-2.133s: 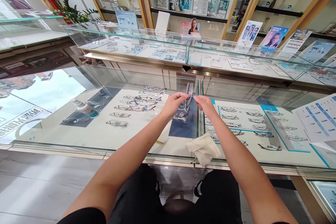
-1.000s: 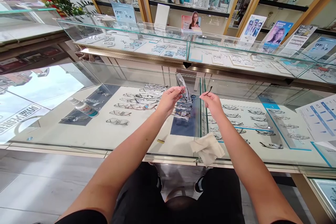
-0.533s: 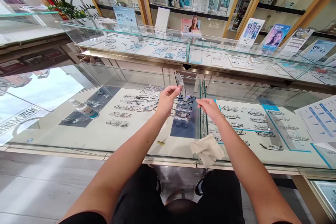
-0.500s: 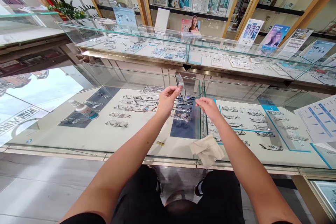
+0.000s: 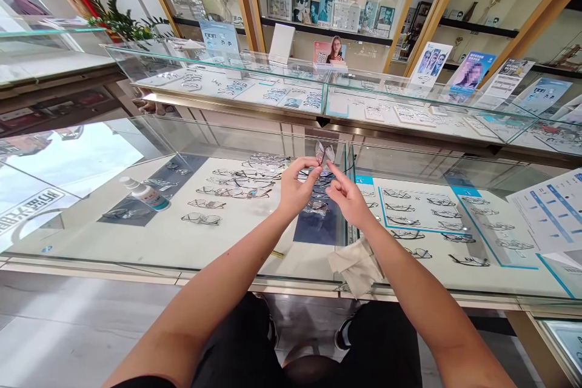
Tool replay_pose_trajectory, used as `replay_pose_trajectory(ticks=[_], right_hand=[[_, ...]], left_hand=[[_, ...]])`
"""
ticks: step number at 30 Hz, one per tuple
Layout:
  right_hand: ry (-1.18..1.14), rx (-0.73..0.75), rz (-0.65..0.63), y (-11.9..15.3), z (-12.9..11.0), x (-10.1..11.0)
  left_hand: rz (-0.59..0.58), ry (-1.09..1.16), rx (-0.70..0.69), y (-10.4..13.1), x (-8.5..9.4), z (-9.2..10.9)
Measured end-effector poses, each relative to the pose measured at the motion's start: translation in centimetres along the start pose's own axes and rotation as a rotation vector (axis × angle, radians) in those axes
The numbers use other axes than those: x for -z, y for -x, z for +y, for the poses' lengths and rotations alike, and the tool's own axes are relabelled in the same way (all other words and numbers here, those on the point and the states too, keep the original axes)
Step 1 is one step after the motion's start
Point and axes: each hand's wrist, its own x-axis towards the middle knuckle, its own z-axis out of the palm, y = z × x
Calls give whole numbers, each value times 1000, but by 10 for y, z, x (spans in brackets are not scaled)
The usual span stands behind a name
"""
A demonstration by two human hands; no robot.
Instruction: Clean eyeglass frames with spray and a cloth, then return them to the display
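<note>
My left hand (image 5: 297,185) pinches a pair of glasses (image 5: 320,153) above the glass counter, its lenses raised over the fingertips. Beside it, my right hand (image 5: 346,194) has its index finger stretched up to the glasses and its other fingers curled; whether that fingertip touches the frame is too small to tell. A beige cloth (image 5: 357,265) lies on the counter top below my right hand. Rows of glasses (image 5: 240,192) show through the glass to the left, and a dark blue mat (image 5: 318,233) is under my hands.
A white spray bottle (image 5: 145,193) stands at the left on the glass counter (image 5: 182,273). Framed glasses displays (image 5: 427,212) are on the right, beside a printed sheet (image 5: 552,212). Across the gap stands another glass showcase (image 5: 254,99) with upright cards.
The glasses have turned and moved slightly right. My right hand has come left, close to them, and its index finger has stretched out. The view has tilted up a little.
</note>
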Motion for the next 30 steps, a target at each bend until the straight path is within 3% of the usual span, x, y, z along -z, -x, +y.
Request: replay_pose_trajectory(ticks=[16, 30], right_hand=[[12, 95, 277, -5, -16, 33], [71, 63, 198, -3, -13, 26]], left_hand=[[-173, -174, 74, 1, 0, -4], [-185, -78, 88, 1, -3, -6]])
